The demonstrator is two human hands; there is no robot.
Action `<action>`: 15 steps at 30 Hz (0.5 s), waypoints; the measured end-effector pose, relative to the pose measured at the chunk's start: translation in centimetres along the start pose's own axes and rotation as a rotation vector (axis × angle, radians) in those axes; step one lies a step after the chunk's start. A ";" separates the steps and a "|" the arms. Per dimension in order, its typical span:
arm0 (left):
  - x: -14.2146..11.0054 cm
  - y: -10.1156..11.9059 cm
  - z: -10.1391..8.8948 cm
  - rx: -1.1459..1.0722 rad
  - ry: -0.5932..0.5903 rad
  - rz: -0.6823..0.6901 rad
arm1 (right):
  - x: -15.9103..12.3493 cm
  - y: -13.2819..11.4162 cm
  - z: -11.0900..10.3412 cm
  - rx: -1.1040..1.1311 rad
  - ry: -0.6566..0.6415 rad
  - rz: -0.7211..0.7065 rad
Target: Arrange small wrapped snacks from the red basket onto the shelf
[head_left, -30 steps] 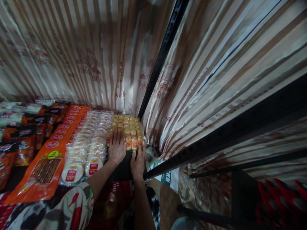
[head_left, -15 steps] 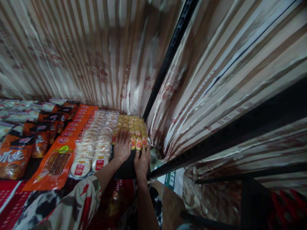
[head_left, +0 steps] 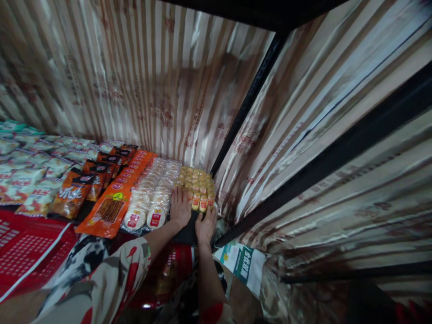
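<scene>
Several rows of small yellow packets with red labels [head_left: 196, 182] stand close together on a dark shelf [head_left: 184, 233]. My left hand [head_left: 180, 210] lies flat at the near left corner of the rows, fingers stretched out and touching the packets. At the near right corner, my right hand [head_left: 205, 226] rests with its fingers extended along the side and its thumb apart. Both hands are open, and neither grips a packet. Left of the yellow rows are clear-wrapped stacks of round white cakes [head_left: 156, 217] with red labels.
Beyond the cakes lie long orange snack packs [head_left: 107, 211], orange-and-black bags [head_left: 70, 195] and white snack bags [head_left: 40, 195]. A red basket [head_left: 40, 243] stands below on the left. Black metal posts [head_left: 248, 101] run before a striped curtain [head_left: 151, 81]. A green-and-white package [head_left: 245, 265] lies lower right.
The view has shifted, so the shelf goods appear further right and more bags show on the left. Both hands stay against the yellow packets, nearly the same as before.
</scene>
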State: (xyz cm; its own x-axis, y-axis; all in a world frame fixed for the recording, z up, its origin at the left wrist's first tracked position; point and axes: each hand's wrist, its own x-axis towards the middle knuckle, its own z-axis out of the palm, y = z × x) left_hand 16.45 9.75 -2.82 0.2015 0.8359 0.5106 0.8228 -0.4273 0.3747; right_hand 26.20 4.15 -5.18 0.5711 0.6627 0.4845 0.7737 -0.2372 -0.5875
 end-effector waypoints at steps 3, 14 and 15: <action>-1.1 -0.2 0.4 -0.038 0.009 -0.073 | -0.1 0.0 0.0 -0.008 -0.019 0.002; -4.0 0.7 -1.8 -0.218 -0.152 -0.009 | 0.1 0.7 0.4 0.006 -0.005 -0.018; -4.4 0.8 -2.3 -0.232 -0.157 0.022 | 0.1 0.8 0.5 0.016 0.004 -0.021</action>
State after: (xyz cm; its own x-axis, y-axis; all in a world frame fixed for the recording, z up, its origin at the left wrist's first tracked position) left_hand 15.03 4.89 -3.00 0.3123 0.8611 0.4012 0.6775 -0.4979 0.5414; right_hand 26.77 4.40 -5.95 0.5562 0.6643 0.4994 0.7809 -0.2122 -0.5876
